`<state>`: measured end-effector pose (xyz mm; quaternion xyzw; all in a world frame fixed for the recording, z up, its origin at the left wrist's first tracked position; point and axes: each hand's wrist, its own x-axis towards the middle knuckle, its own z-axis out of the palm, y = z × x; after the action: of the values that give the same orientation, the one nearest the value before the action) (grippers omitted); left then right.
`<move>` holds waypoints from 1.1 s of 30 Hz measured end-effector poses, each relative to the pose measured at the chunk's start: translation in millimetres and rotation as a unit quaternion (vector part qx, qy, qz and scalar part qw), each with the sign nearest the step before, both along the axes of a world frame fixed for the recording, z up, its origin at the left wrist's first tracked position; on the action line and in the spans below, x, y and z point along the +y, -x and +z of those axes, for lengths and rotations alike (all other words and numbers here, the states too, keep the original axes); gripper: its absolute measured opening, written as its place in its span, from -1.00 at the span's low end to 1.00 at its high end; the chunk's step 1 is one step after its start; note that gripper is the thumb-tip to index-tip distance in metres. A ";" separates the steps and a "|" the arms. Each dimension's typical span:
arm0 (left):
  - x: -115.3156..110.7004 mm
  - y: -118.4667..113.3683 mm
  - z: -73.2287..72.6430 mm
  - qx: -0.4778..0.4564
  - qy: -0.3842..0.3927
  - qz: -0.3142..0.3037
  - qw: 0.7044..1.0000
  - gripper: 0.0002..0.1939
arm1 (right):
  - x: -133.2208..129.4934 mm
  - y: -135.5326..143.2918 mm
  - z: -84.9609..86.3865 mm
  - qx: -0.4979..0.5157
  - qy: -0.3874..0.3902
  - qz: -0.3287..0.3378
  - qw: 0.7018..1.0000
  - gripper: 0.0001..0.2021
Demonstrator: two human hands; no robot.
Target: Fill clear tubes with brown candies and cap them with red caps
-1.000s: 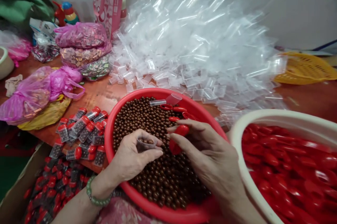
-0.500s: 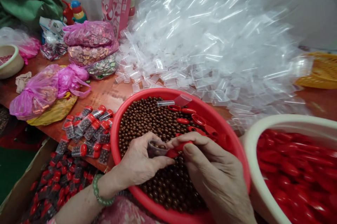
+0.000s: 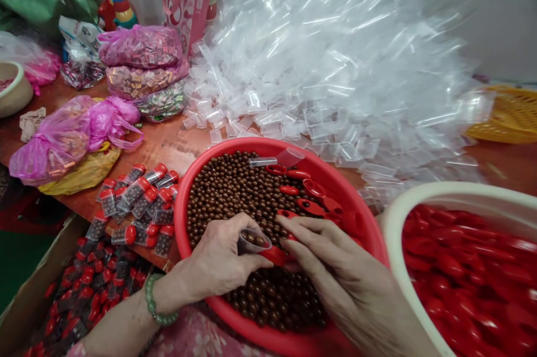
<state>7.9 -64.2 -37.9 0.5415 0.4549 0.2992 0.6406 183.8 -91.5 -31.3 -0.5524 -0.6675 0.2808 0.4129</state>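
My left hand (image 3: 226, 253) is closed round a small clear plastic box (image 3: 254, 239), tilted with its open end toward the right and brown balls inside. Close to its mouth, my right hand (image 3: 331, 267) pinches a red plastic cap (image 3: 277, 257), partly hidden by the fingers. Both hands are over a red basin (image 3: 183, 200) full of shiny brown balls (image 3: 226, 183). On the balls, at the basin's far right side, rest several loose red caps (image 3: 311, 207) and an empty clear box (image 3: 263, 161).
Filled boxes with red caps (image 3: 140, 192) lie left of the basin, and more fill a carton (image 3: 37, 278) below. A cream tub (image 3: 392, 234) of red caps stands right. Behind is a large heap of clear boxes (image 3: 335, 71); pink bags (image 3: 54, 139) lie at left.
The right hand has shifted slightly, its fingers straighter, and more of the red cap shows below them. The clear box has turned slightly, showing its mouth more. The view has moved a little.
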 end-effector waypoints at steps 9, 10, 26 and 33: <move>0.8 -2.3 -5.3 0.000 -0.016 0.010 1.000 -0.84 | -17.9 10.3 -20.9 -0.061 -0.044 -0.037 0.996 -0.73; 0.9 -2.0 -5.7 -0.003 -0.015 0.015 1.000 -0.84 | -19.3 10.7 -21.3 -0.064 -0.041 -0.046 0.996 -0.75; 3.1 7.0 2.0 0.011 -0.024 -0.072 0.997 -0.89 | 4.8 5.3 8.2 0.128 -0.002 -0.028 0.991 -0.75; 2.6 9.5 -0.3 -0.044 -0.030 -0.082 0.995 -0.80 | 12.5 19.0 10.8 0.042 -0.047 0.068 0.996 -0.69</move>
<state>-1.6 -61.6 -38.3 0.5826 0.3711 0.2827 0.6655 164.8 -79.0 -20.5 -0.4735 -0.6979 0.3000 0.4459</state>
